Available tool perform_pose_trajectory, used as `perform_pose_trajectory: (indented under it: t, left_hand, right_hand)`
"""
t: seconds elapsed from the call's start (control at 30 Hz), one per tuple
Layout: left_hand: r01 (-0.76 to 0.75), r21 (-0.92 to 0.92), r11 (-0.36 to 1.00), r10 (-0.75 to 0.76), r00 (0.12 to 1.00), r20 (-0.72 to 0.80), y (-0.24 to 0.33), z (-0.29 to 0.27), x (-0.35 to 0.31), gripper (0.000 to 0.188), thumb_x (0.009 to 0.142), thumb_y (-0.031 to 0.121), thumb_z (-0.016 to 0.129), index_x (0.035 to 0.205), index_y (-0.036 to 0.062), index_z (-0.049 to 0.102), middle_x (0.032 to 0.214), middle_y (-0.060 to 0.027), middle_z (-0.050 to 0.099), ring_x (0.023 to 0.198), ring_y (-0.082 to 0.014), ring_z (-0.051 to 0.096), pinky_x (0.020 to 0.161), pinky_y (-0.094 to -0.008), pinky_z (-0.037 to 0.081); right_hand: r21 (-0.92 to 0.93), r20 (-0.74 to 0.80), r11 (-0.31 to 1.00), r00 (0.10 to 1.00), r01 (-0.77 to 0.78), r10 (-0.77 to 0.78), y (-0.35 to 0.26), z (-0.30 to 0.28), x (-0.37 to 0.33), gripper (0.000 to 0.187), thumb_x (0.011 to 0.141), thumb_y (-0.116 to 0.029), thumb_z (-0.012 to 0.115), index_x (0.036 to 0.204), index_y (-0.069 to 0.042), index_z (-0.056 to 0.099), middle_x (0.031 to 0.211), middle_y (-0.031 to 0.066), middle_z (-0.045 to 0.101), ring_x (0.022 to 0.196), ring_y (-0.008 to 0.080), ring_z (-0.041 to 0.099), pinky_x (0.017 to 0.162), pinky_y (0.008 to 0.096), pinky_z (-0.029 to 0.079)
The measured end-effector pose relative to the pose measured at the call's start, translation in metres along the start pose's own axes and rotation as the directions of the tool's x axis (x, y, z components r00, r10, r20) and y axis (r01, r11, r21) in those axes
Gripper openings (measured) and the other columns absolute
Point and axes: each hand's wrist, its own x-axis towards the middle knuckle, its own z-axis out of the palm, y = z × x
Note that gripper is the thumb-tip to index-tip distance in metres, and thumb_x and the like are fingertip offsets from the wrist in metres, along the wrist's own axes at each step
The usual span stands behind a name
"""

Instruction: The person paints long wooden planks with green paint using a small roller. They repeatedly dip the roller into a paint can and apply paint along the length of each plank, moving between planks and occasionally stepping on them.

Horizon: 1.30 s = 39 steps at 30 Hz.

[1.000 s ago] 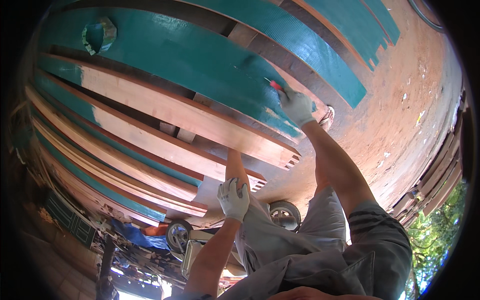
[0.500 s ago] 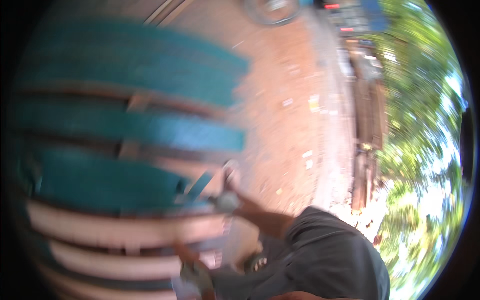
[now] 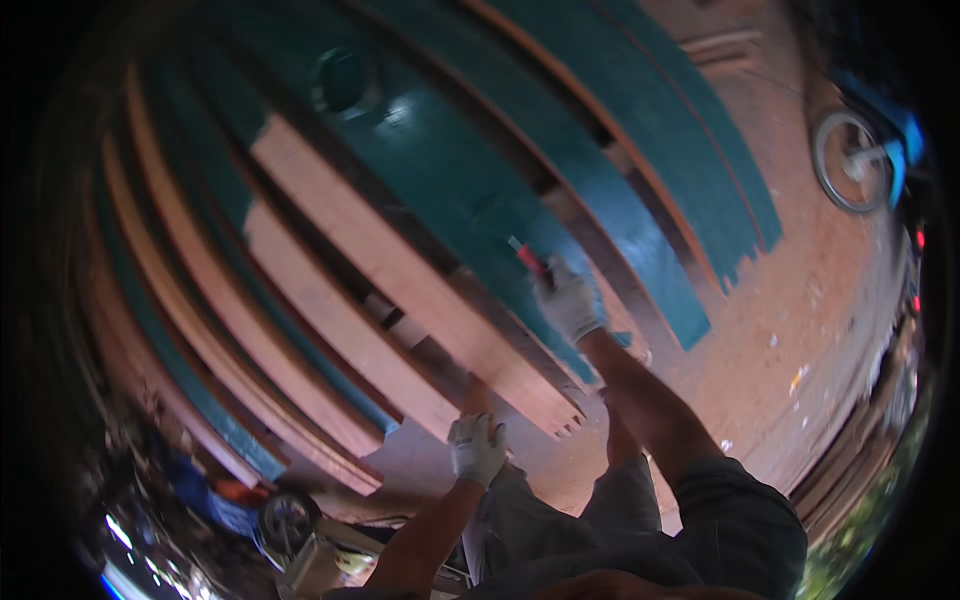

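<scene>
My right hand (image 3: pixel 568 302), in a white glove, reaches out over a teal painted board (image 3: pixel 480 215). It is closed on a red-handled tool (image 3: pixel 529 258) with a thin pale tip pointing away from me to the left; its exact kind is unclear. Lower and to the left, my left hand (image 3: pixel 478 448), also gloved, hangs near the ends of the bare wooden boards, above my leg. Its fingers look curled, and its palm side is hidden. Just beyond it lies a long bare board (image 3: pixel 410 275) with a jagged near end.
A dark round container (image 3: pixel 345 82) sits on the teal board farther off. More boards, some teal and some bare, run side by side with gaps. A blue-framed wheel (image 3: pixel 852 160) stands at far right; another wheel (image 3: pixel 288 520) is at lower left.
My view has swung round, so the boards now slant and more bare ones show at left. The blur has lessened. My right hand now appears over the teal board with the red-handled tool.
</scene>
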Motion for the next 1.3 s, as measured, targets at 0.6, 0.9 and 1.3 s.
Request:
perform_pose_trajectory:
  t: [0.6, 0.9, 1.3]
  left_hand:
    - [0.102, -0.290, 0.952, -0.111, 0.994, -0.015, -0.056, -0.030, 0.021, 0.029, 0.093, 0.034, 0.077, 0.114, 0.0130, 0.074, 0.118, -0.0074, 0.072, 0.121, -0.0310, 0.064, 0.115, -0.0562, 0.041]
    - [0.122, -0.308, 0.943, -0.141, 0.989, -0.040, -0.064, -0.034, 0.025, 0.028, 0.091, 0.032, 0.077, 0.112, 0.0130, 0.075, 0.116, -0.0078, 0.073, 0.118, -0.0316, 0.066, 0.113, -0.0548, 0.043]
    - [0.074, -0.276, 0.958, -0.081, 0.997, -0.013, -0.062, -0.032, 0.016, 0.027, 0.093, 0.032, 0.076, 0.112, 0.0121, 0.075, 0.115, -0.0080, 0.074, 0.119, -0.0312, 0.065, 0.114, -0.0560, 0.042]
  right_hand:
    - [-0.756, 0.323, 0.487, 0.896, 0.437, -0.303, -0.268, 0.215, 0.392, 0.024, 0.102, -0.023, 0.058, 0.117, -0.012, 0.073, 0.115, 0.0137, 0.079, 0.105, 0.0337, 0.078, 0.086, 0.0514, 0.060]
    - [0.135, 0.228, 0.982, 0.969, -0.133, 0.099, -0.228, 0.157, 0.383, 0.030, 0.101, -0.034, 0.072, 0.108, -0.005, 0.076, 0.103, 0.0124, 0.078, 0.084, 0.0241, 0.073, 0.065, 0.0382, 0.056]
    - [0.732, 0.648, 0.125, 0.741, -0.670, 0.178, -0.175, 0.164, 0.337, 0.031, 0.110, -0.026, 0.065, 0.124, 0.001, 0.068, 0.092, 0.0086, 0.069, 0.068, 0.0138, 0.060, 0.052, 0.0242, 0.044]
